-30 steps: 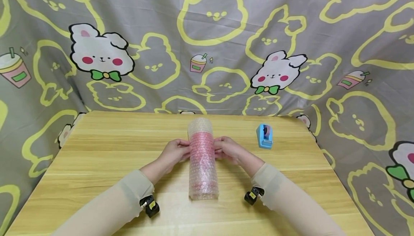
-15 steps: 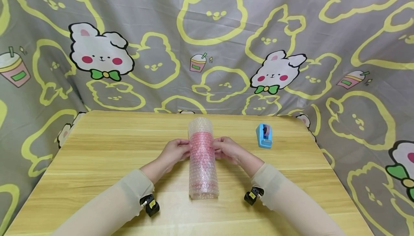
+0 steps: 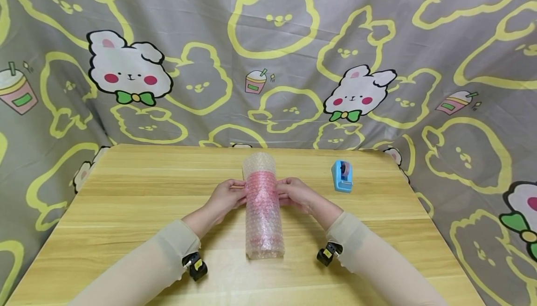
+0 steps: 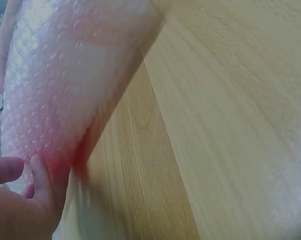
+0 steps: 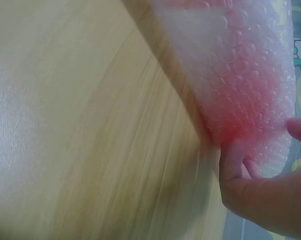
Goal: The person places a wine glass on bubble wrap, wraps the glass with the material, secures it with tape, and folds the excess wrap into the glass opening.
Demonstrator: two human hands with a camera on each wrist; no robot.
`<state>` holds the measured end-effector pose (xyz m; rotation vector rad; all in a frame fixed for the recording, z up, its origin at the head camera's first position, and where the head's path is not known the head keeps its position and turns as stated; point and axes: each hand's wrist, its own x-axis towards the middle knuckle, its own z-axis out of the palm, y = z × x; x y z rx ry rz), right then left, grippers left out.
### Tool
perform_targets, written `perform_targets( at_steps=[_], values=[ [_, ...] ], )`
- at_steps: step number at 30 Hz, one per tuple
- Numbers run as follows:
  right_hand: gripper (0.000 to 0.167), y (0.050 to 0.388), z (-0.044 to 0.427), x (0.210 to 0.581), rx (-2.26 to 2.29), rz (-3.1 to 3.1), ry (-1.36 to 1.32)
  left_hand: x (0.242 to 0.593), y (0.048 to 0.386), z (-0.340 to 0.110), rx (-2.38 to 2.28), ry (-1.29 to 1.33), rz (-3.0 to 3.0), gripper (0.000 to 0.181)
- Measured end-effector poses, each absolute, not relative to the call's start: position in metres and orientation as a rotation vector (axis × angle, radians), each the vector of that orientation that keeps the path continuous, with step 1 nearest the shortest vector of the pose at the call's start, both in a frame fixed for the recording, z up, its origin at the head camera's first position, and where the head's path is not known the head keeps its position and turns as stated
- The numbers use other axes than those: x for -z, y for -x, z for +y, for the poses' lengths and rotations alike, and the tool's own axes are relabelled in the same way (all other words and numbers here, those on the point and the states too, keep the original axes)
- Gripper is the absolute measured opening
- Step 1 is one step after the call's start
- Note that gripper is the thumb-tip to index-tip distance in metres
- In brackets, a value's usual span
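A long roll of bubble wrap [image 3: 265, 224] lies lengthwise on the wooden table, with something pink and white showing through it. Clear wrap alone forms its far end. My left hand [image 3: 225, 199] holds its left side near the pink band, the thumb and fingers bent against the bubbles. From the right, my right hand [image 3: 297, 194] holds the same stretch, its thumb on the upper side and other fingertips low near the table. Both wrist views show the bubbled surface [image 4: 50, 95] close up. The item inside is blurred by the wrap, and the underside is hidden.
A blue tape dispenser [image 3: 343, 182] with a small roll of tape stands at the back right of the table [image 3: 159, 170]. Behind and at the sides hangs a grey curtain [image 3: 201, 26] printed with yellow outlines and white rabbits. Both wrists wear small black cameras [image 3: 197, 267].
The left thumb has shifted slightly, so a small gap shows between thumb and finger beside the wrap. The roll and right hand stay almost in place.
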<state>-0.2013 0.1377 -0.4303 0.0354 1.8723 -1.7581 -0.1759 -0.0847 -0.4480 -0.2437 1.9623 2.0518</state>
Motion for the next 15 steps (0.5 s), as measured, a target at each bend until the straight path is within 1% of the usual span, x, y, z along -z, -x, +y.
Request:
perform_targets(
  at_steps=[6,15],
  values=[
    [0.017,0.2005,0.1357,0.427,1.761,1.887,-0.047,0.4469,0.1766,-0.0863,-2.022,0.29,1.972,0.027],
    [0.019,0.202,0.1353,0.4269,1.736,1.92,-0.065,0.4493,0.1768,-0.0884,-2.024,0.258,1.98,0.027]
  ],
)
